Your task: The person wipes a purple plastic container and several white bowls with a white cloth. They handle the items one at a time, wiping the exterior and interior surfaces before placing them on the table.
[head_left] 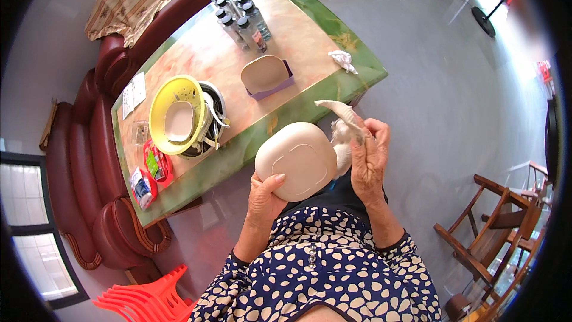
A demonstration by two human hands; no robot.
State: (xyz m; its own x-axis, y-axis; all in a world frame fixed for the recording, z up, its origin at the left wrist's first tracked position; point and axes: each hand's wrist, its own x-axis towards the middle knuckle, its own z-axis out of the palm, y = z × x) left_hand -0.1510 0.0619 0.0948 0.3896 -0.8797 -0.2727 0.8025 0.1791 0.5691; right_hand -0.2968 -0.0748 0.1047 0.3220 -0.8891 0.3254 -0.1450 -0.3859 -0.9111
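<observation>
My left hand (266, 198) grips a beige plastic dish (298, 161) with rounded corners by its near left edge, the thumb lying on its underside. At the dish's right side my right hand (370, 158) pinches a crumpled off-white cloth (344, 143); one end of it sticks up to the left and part hangs behind the dish. Beyond my hands, on the table, a similar beige dish (266, 74) leans in a purple box (271, 90). A small beige dish (179, 121) lies in a yellow basin (157, 101), which rests on a pot with white straps.
The green-edged stone table (322, 92) carries several dark-capped bottles (241, 15), a crumpled tissue (343, 61), a paper sheet (134, 94) and red trays (158, 164) of packets. A dark red sofa (77, 161) stands left, red plastic chairs (149, 295) lower left, wooden chair (488, 226) right.
</observation>
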